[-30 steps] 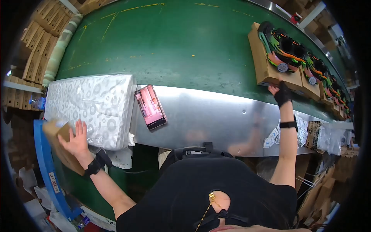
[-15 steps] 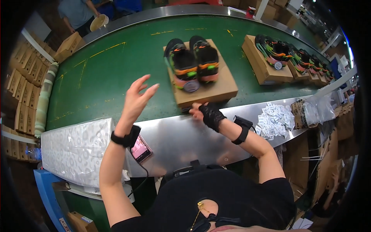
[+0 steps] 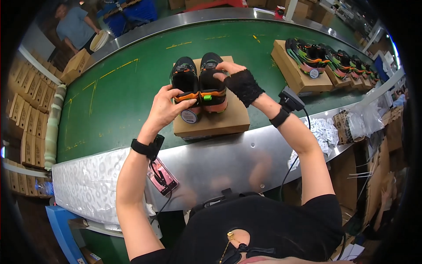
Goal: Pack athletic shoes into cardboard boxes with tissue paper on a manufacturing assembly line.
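A pair of black sneakers with orange, green and pink trim stands on a brown shoebox, heels toward me. My left hand point(image 3: 166, 107) has its fingers at the collar and its thumb at the heel of the left sneaker point(image 3: 187, 93). A round tag point(image 3: 189, 116) hangs by that heel. On my right hand point(image 3: 241, 82) is a black fingerless glove. Its thumb and fingers close on the collar edge of the right sneaker point(image 3: 214, 96). The shoebox point(image 3: 211, 127) lies on the green conveyor belt, near the metal edge.
More boxes topped with similar sneakers point(image 3: 307, 57) line the belt's right side. On the metal ledge point(image 3: 220, 163) are a phone point(image 3: 161, 178), a stack of patterned wrapping paper point(image 3: 94, 176) and small white packets point(image 3: 323, 134). Shoeboxes point(image 3: 30, 114) are piled left. A person point(image 3: 74, 26) stands beyond the belt.
The shoebox with the sneakers has shifted left in view. My left hand has come onto the left sneaker, and my right hand has gone from the box's front up to the right sneaker.
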`<state>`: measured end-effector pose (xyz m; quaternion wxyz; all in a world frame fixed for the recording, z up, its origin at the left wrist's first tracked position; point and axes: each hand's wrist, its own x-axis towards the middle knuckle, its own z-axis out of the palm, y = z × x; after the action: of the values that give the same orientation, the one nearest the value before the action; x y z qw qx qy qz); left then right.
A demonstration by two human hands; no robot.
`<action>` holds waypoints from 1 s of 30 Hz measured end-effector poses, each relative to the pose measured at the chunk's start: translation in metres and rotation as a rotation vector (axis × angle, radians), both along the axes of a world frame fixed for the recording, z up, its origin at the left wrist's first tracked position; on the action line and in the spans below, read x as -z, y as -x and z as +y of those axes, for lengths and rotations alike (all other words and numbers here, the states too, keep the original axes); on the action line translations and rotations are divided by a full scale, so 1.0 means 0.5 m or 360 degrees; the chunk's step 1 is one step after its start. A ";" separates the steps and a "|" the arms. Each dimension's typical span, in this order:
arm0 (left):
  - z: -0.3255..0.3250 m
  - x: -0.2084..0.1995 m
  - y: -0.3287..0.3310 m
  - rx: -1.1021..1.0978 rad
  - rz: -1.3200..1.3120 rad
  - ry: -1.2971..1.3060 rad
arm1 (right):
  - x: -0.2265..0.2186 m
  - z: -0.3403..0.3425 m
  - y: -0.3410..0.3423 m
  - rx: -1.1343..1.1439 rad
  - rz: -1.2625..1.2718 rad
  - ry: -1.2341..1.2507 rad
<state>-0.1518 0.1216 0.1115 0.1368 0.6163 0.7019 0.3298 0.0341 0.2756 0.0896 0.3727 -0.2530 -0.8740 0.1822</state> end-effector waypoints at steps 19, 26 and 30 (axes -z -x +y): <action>-0.049 0.122 0.127 -0.0470 -0.1185 0.0039 | -0.080 -0.005 -0.026 -0.0138 0.0031 0.0222; -0.007 0.208 0.002 -0.0185 -0.1231 0.0773 | -0.049 -0.033 0.050 0.0015 -0.0854 -0.0252; -0.036 0.210 -0.013 -0.0344 -0.1352 0.0618 | -0.045 -0.039 0.049 -0.0059 -0.0865 -0.0445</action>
<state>-0.1451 0.1037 0.0064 0.4891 0.3135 0.6925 0.4277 0.0098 0.2563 0.1120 0.1531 -0.2227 -0.9628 -0.0075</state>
